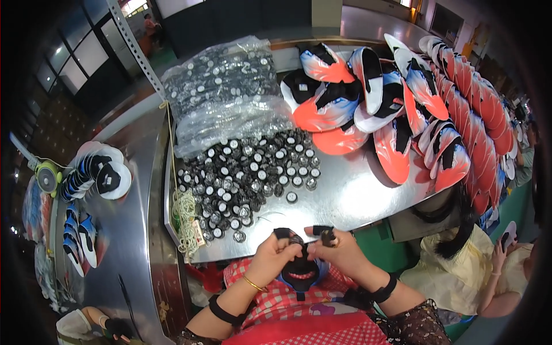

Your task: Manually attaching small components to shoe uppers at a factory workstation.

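Steel shows on the side bench (pixel 135 236) at far left, where blue-and-black shoes (pixel 87 236) lie. Next, on the main table (pixel 330 210), come pale cords (pixel 185 215) and a heap of round black-and-white knobs (pixel 253 178). Just past the table's near edge, the left hand (pixel 275 254) has thumb and fingers pressed together, apparently pinching the top of the upper (pixel 298 265). That upper sits between the hands, over the red apron (pixel 310 332). The step in hand looks like close finger work at its top; the next move seems to call for a steady hold from both sides. It is dark, blue along its lower rim, with a curved opening that shows red and white through it. The right hand (pixel 344 254) is curled, thumb close to the upper; whether it pinches it, I cannot tell. Farther right, coral shoes (pixel 392 154) lie piled.
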Demonstrator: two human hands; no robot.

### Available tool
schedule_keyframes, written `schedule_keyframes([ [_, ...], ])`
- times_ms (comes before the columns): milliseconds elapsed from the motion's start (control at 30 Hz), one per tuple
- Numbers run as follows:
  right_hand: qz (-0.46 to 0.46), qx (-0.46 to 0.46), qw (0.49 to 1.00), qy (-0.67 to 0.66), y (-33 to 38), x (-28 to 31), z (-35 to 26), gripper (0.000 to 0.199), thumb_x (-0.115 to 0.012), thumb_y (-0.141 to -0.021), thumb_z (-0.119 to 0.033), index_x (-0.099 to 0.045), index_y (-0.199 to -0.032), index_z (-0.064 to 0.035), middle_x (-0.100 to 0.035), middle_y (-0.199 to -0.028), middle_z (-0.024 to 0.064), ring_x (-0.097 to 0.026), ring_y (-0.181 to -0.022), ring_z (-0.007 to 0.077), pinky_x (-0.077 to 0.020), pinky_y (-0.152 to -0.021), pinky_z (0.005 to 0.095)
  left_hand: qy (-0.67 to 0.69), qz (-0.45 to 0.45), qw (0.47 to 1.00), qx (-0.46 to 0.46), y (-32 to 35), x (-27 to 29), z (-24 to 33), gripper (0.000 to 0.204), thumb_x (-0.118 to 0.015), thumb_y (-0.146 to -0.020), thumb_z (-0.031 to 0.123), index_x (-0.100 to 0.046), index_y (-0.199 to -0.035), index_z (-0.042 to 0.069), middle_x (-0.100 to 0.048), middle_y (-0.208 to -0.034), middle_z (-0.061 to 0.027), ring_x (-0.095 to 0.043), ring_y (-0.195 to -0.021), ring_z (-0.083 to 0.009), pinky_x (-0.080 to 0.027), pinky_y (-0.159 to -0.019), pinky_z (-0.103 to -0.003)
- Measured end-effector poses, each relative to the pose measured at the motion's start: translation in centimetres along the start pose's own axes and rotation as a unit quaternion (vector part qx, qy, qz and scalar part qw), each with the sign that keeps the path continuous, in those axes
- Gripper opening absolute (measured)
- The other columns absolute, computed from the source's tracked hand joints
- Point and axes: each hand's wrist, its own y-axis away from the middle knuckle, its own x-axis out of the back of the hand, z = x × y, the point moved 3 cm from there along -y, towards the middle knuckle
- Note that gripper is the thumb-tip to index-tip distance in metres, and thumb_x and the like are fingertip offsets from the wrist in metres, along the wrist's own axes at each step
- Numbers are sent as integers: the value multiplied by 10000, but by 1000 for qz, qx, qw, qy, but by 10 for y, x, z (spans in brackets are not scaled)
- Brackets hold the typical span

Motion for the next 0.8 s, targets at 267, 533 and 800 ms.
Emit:
schedule_keyframes([
  [267, -136, 122, 911, 369, 21, -20, -9, 329, -719, -742, -320, -635, -942, -72, -617, -752, 86, -594, -668, 216, -458, -610, 328, 65, 113, 991, 44, -29, 18, -7, 166, -625, -838, 112, -547, -963, 35, -540, -695, 3, -506, -547, -79, -456, -499, -217],
  [533, -77, 11, 988, 134, 5, -22, -11, 380, -719, -775, -260, -614, -1051, -22, -670, -856, 61, -620, -777, 127, -483, -720, 274, 147, -17, 988, 41, -19, -6, 35, 279, -618, -851, 161, -551, -1084, 23, -600, -985, -53, -579, -925, -145, -472, -797, -274],
  [800, -189, 197, 915, 297, 13, -39, -8, 297, -735, -730, -206, -640, -970, -59, -637, -734, 84, -611, -668, 213, -477, -622, 308, 201, 114, 973, -1, -38, 8, 9, 166, -679, -821, 151, -626, -923, 31, -624, -837, 4, -555, -726, -69, -455, -659, -204],
])
